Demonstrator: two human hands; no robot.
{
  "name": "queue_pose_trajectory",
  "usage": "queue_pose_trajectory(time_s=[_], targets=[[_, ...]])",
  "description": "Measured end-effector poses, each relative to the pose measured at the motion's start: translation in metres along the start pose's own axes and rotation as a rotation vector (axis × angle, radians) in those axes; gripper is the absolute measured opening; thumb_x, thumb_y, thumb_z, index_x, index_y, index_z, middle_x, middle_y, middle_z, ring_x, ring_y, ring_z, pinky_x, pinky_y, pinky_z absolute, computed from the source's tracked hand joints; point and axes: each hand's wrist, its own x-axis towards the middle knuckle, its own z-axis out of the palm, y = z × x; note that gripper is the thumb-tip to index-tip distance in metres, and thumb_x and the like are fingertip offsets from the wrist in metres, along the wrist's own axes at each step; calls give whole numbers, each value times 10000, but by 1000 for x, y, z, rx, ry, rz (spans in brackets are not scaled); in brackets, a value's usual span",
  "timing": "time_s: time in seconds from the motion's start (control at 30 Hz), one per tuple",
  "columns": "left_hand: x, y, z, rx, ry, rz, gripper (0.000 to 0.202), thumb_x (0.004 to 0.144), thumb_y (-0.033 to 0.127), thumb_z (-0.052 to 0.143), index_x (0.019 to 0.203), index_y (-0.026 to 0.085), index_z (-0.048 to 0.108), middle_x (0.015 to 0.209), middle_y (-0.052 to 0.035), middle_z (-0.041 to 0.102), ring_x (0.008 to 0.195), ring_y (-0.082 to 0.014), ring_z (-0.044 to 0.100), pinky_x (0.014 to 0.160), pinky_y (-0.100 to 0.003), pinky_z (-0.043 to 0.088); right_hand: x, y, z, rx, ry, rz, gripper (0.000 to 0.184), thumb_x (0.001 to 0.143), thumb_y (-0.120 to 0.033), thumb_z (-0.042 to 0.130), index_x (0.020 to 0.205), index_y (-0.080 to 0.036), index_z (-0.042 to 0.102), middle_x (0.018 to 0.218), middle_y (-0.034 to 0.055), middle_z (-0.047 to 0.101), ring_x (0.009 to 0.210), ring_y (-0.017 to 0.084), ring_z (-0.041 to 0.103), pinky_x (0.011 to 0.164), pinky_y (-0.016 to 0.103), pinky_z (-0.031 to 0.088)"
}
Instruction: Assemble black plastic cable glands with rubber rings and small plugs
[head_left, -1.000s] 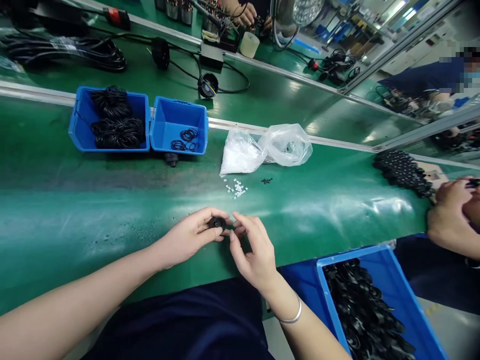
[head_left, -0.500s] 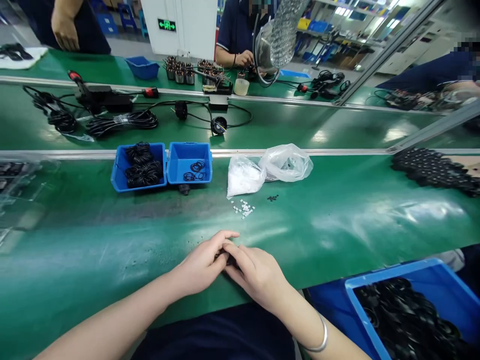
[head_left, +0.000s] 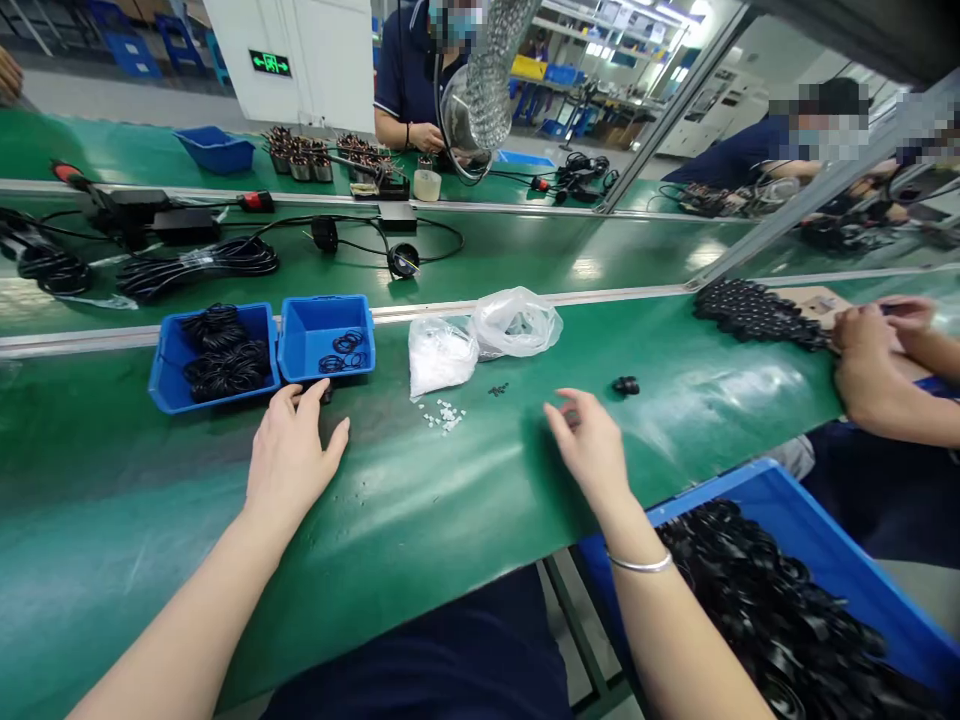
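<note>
My left hand (head_left: 289, 450) reaches toward the two small blue bins, fingers spread and holding nothing visible. Its fingertips are close to a small black part (head_left: 326, 394) in front of the right-hand bin (head_left: 296, 340); whether they touch cannot be made out. My right hand (head_left: 589, 445) is over the green table, fingers bent but apart, with nothing seen between them. To its right, a black round plastic part (head_left: 625, 386) lies on the table. Between my hands are small white pieces (head_left: 445, 415) and tiny black pieces (head_left: 498, 389).
Black rings fill the left bin (head_left: 160, 372). Two clear plastic bags, one with white pieces (head_left: 441, 362) and one open (head_left: 517, 325), stand at the back. A blue crate (head_left: 862, 570) of black parts is at lower right. A co-worker's hands (head_left: 870, 345) work beside stacked black parts (head_left: 750, 312).
My hands, together around a dark item before, have separated: left toward the bins, right outward. A black part now lies on the table at right. The view has shifted right.
</note>
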Motion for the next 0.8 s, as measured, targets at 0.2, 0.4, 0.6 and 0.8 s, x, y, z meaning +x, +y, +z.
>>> queue_pose_trajectory(time_s=[0.2, 0.4, 0.6, 0.8], targets=[[2, 3, 3, 100, 14, 36, 468, 891, 391, 445, 1317, 197, 444, 1272, -177, 461, 1159, -348, 488, 939, -473, 435, 3, -62, 44, 241, -282, -221, 137, 871, -274, 559, 875, -186, 663, 816, 28, 638, 708, 136, 590, 699, 268, 465], [3, 0, 0, 124, 26, 48, 449, 898, 370, 434, 1317, 211, 445, 1251, -172, 483, 1092, -342, 498, 892, -469, 451, 8, -67, 51, 189, -320, -260, 89, 862, -227, 569, 837, -194, 648, 805, 9, 586, 705, 131, 554, 651, 252, 423], [1, -3, 0, 46, 27, 59, 167, 881, 365, 482, 931, 219, 546, 1094, -110, 549, 972, -292, 533, 809, -396, 463, -6, -54, 42, 231, -313, -345, 90, 885, -188, 529, 852, -185, 612, 788, 15, 558, 693, 135, 537, 647, 253, 439], [-6, 6, 0, -262, -60, 167, 168, 865, 271, 522, 725, 217, 446, 1125, -62, 615, 984, -237, 575, 834, -362, 447, -24, -48, 30, 141, -253, -467, 162, 943, -215, 448, 973, -197, 606, 906, 70, 582, 835, 179, 568, 777, 309, 477]])
